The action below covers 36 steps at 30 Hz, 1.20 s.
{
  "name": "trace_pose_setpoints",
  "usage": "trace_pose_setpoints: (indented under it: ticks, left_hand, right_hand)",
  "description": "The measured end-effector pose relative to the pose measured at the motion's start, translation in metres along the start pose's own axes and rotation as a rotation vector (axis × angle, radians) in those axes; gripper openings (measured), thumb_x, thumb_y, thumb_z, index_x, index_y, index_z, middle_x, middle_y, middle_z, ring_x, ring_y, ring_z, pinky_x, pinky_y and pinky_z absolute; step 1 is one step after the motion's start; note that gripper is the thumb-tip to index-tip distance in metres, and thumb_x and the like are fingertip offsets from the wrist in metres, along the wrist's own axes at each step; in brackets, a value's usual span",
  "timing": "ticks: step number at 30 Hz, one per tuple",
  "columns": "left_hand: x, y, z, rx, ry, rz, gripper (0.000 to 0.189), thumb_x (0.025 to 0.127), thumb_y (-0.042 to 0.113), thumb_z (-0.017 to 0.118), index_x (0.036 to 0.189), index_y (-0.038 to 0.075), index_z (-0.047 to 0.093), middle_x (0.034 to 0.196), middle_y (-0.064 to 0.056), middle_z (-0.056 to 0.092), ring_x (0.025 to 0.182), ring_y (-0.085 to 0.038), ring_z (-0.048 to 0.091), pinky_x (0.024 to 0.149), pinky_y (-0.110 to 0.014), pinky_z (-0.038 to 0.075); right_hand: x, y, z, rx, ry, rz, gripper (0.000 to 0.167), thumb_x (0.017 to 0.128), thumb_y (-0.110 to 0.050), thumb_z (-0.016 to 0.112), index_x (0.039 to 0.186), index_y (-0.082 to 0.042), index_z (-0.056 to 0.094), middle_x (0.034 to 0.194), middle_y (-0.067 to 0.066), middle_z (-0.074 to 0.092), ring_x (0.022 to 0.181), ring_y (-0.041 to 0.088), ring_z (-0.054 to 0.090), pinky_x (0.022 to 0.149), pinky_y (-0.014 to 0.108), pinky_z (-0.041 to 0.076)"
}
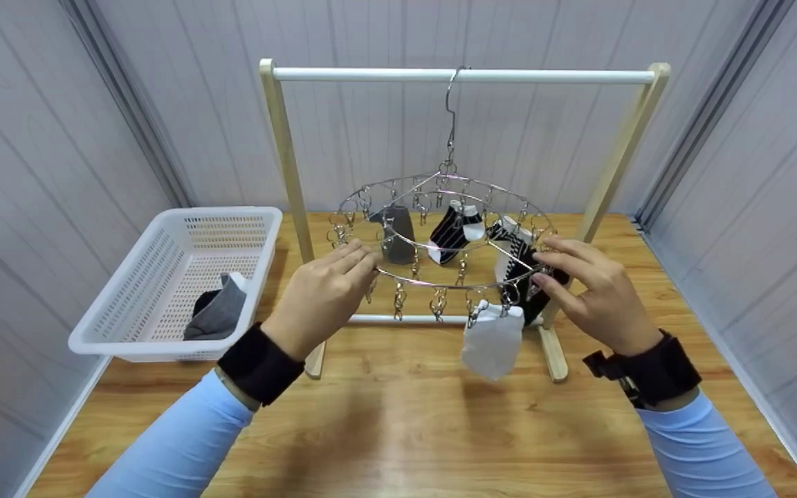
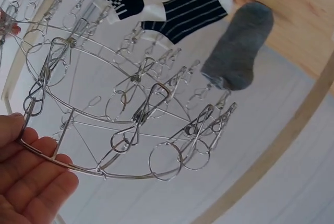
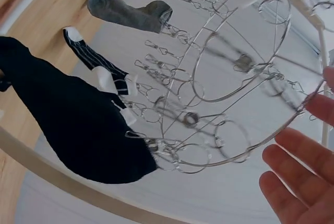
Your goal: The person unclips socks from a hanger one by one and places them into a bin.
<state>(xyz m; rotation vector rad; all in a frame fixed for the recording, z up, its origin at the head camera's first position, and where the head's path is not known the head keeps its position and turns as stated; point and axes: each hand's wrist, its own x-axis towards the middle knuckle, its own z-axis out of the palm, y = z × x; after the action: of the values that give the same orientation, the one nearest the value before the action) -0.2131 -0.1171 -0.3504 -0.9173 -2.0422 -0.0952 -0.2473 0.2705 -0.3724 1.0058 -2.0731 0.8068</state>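
A round metal clip hanger [image 1: 426, 284] hangs by its hook from the white bar of a stand. My left hand [image 1: 326, 287] holds the left of its rim between thumb and fingers. On the opposite side, my right hand [image 1: 599, 297] pinches the rim, its other fingers spread apart. Clipped to the hanger are a white sock [image 1: 492, 342] at the front, a grey sock [image 2: 240, 46], a striped sock [image 2: 190, 12] and a black sock [image 3: 78, 119]. A checkered sock [image 1: 507, 245] hangs on the right, partly behind the wires. Many metal clips [image 2: 151, 104] dangle unused around the rings.
A white perforated basket [image 1: 87, 325] stands at the left on the wooden table [image 1: 405, 443], with grey and black socks [image 1: 218, 311] inside. The stand has wooden legs [image 1: 284, 152] and a white top bar [image 1: 371, 75]. Panelled walls [image 1: 371, 34] enclose the table.
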Motion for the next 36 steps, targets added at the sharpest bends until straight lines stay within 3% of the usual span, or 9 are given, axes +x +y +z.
trace_pose_setpoints:
  ticks: [7, 10, 14, 19, 24, 30, 36]
  left_hand:
    - [-0.005, -0.010, 0.001, -0.024, 0.001, -0.021, 0.020, 0.093, 0.000, 0.082, 0.111, -0.008, 0.079, 0.108, -0.024, 0.081, 0.103, -0.039, 0.081, 0.093, -0.043, 0.067]
    - [-0.005, -0.013, 0.001, -0.048, -0.005, -0.037, 0.021, 0.093, 0.000, 0.081, 0.112, -0.008, 0.079, 0.109, -0.025, 0.081, 0.105, -0.040, 0.081, 0.093, -0.044, 0.067]
    - [-0.005, -0.014, 0.000, -0.082, -0.036, -0.068, 0.020, 0.096, 0.001, 0.079, 0.113, -0.008, 0.079, 0.111, -0.025, 0.081, 0.106, -0.040, 0.081, 0.094, -0.045, 0.066]
    - [-0.003, -0.011, -0.005, -0.107, -0.103, -0.096, 0.026, 0.095, 0.002, 0.074, 0.119, -0.008, 0.078, 0.118, -0.024, 0.080, 0.114, -0.039, 0.079, 0.102, -0.048, 0.064]
    - [0.001, 0.000, -0.009, -0.112, -0.125, -0.053, 0.041, 0.089, 0.009, 0.068, 0.127, -0.007, 0.075, 0.125, -0.024, 0.078, 0.121, -0.039, 0.076, 0.109, -0.049, 0.060]
    - [0.010, 0.016, -0.008, -0.060, -0.058, 0.045, 0.035, 0.098, 0.023, 0.074, 0.124, -0.001, 0.078, 0.120, -0.018, 0.081, 0.114, -0.034, 0.079, 0.105, -0.046, 0.063]
    - [0.016, 0.024, -0.003, -0.020, 0.018, 0.093, 0.026, 0.096, 0.020, 0.081, 0.115, 0.003, 0.082, 0.106, -0.012, 0.084, 0.101, -0.028, 0.082, 0.096, -0.041, 0.066]
  right_hand:
    - [0.000, 0.005, 0.004, 0.010, -0.053, -0.087, 0.026, 0.090, 0.005, 0.079, 0.116, 0.002, 0.080, 0.122, 0.025, 0.076, 0.116, 0.048, 0.070, 0.124, 0.015, 0.039]
    - [0.002, 0.005, 0.006, 0.034, -0.044, -0.128, 0.016, 0.103, -0.009, 0.073, 0.113, 0.001, 0.080, 0.114, 0.022, 0.078, 0.109, 0.044, 0.071, 0.121, 0.015, 0.042]
    - [0.004, 0.003, 0.007, 0.062, -0.011, -0.158, 0.037, 0.112, -0.031, 0.060, 0.109, -0.001, 0.081, 0.105, 0.017, 0.077, 0.098, 0.036, 0.072, 0.112, 0.011, 0.046]
    - [0.004, -0.002, 0.008, 0.055, -0.004, -0.151, 0.039, 0.112, -0.033, 0.059, 0.106, -0.001, 0.081, 0.100, 0.015, 0.077, 0.094, 0.032, 0.071, 0.103, 0.012, 0.050]
    - [0.004, -0.009, 0.010, 0.028, -0.002, -0.130, 0.041, 0.113, -0.035, 0.059, 0.103, -0.003, 0.081, 0.096, 0.013, 0.076, 0.090, 0.030, 0.070, 0.090, 0.026, 0.054]
    - [0.007, -0.017, 0.015, -0.011, 0.007, -0.153, 0.041, 0.113, -0.035, 0.059, 0.099, -0.003, 0.081, 0.091, 0.011, 0.076, 0.086, 0.029, 0.069, 0.079, 0.037, 0.055]
    - [0.011, -0.025, 0.022, -0.039, 0.052, -0.196, 0.040, 0.112, -0.034, 0.062, 0.097, -0.003, 0.082, 0.087, 0.010, 0.077, 0.079, 0.029, 0.070, 0.074, 0.043, 0.057]
